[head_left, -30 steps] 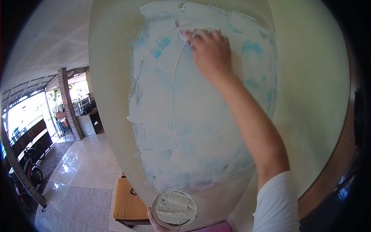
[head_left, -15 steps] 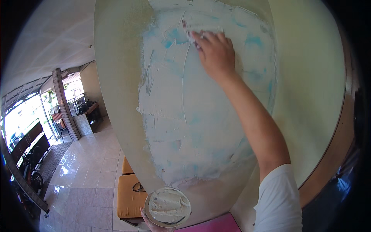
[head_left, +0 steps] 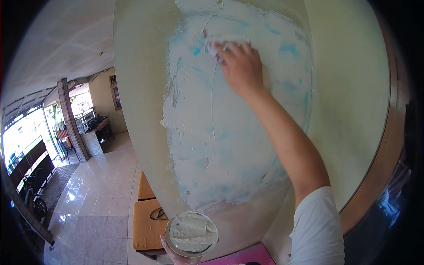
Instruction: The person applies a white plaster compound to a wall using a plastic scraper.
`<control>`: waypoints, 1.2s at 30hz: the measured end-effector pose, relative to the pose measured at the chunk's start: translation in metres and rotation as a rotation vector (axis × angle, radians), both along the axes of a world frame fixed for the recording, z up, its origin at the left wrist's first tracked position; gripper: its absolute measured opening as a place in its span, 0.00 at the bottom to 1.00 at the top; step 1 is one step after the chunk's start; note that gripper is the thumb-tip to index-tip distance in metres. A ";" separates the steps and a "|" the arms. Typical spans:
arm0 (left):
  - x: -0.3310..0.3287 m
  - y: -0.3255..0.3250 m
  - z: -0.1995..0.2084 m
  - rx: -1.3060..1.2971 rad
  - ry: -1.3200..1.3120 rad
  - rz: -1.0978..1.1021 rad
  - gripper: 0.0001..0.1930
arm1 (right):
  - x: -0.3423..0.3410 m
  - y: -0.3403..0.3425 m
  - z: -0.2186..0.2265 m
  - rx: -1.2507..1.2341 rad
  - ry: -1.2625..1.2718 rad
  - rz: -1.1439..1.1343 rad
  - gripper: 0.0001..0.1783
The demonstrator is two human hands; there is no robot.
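While the right hand [head_left: 242, 68] is at the upper part of the white patch [head_left: 238, 119] on the wall [head_left: 143, 88], its fingers are bent close together with white smears about the tips; whether they grip a tool, I cannot tell. Just below the patch, the left hand [head_left: 175, 256] holds a round bowl [head_left: 191, 255] of off-white paste [head_left: 192, 232], curled around its side. Down and left of the patch, an orange cushioned seat [head_left: 146, 229] carries a dark looped cord [head_left: 157, 214], and below the patch a pink surface [head_left: 249, 256] shows

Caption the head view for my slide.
Right hand at a blue-tinged white patch on the wall; left hand holding a round container of pale paste.
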State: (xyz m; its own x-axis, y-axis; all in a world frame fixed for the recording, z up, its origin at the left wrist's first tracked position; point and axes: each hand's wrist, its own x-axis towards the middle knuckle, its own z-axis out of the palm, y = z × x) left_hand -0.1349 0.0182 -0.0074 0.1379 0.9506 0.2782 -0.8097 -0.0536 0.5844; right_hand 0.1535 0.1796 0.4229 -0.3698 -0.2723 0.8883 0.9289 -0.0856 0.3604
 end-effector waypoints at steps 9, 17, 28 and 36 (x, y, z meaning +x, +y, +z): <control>0.009 -0.002 0.031 -0.240 -0.029 0.095 0.43 | -0.010 -0.043 0.070 -0.065 -0.103 0.135 0.16; -0.015 0.013 0.005 -0.333 -0.097 0.061 0.43 | -0.070 0.001 -0.007 -0.162 -0.161 0.174 0.18; 0.001 -0.003 0.054 -0.341 -0.153 0.079 0.44 | -0.009 -0.009 0.002 -0.110 -0.009 -0.023 0.20; -0.002 0.009 -0.001 -0.044 0.348 0.157 0.44 | -0.073 -0.052 -0.169 -0.350 -0.338 0.184 0.20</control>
State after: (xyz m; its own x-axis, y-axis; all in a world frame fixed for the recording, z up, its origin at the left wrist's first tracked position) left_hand -0.1372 0.0274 -0.0080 0.0685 0.9777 0.1985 -0.5467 -0.1297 0.8272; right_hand 0.0803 0.1279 0.2539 -0.6256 -0.0678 0.7771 0.7441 0.2473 0.6206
